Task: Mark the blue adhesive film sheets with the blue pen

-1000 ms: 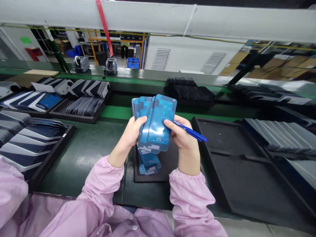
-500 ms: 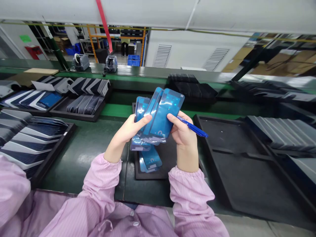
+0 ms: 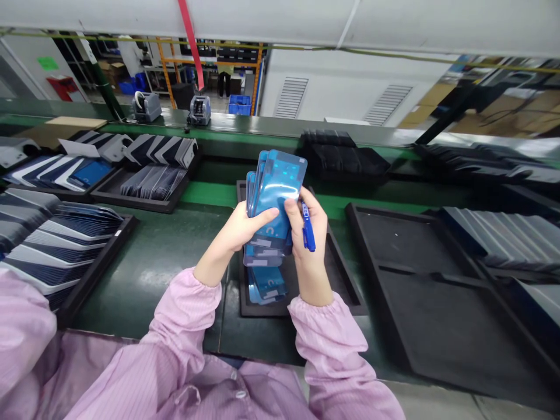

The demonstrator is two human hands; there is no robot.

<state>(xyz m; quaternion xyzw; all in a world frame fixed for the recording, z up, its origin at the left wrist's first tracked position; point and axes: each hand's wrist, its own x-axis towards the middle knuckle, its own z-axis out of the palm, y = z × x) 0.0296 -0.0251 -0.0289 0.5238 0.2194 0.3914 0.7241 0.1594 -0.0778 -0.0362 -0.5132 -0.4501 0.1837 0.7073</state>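
Between my two hands is a loosely stacked bunch of blue phone-sized film sheets (image 3: pixel 280 181), held above a black tray. My left hand (image 3: pixel 238 230) grips the stack's left side, thumb flat across the front sheet. On the right side, my right hand (image 3: pixel 311 233) pinches the sheets with its thumb in front. A blue pen (image 3: pixel 308 228) is also tucked in that hand, pointing downward. Below, more blue film sheets (image 3: pixel 268 286) lie in the black tray (image 3: pixel 345 274). The fingers behind the stack are hidden.
A large black tray (image 3: pixel 441 315) stands to the right, beside rows of grey sheets (image 3: pixel 503 236). Left are trays of fanned dark and white panels (image 3: pixel 65 248). Two tape dispensers (image 3: pixel 200 109) sit on the back ledge. A pink sleeve (image 3: pixel 26 326) shows at far left.
The fanned film sheets have come closer together into a neater stack. My right hand has moved left, and the pen has swung from pointing right to pointing down.
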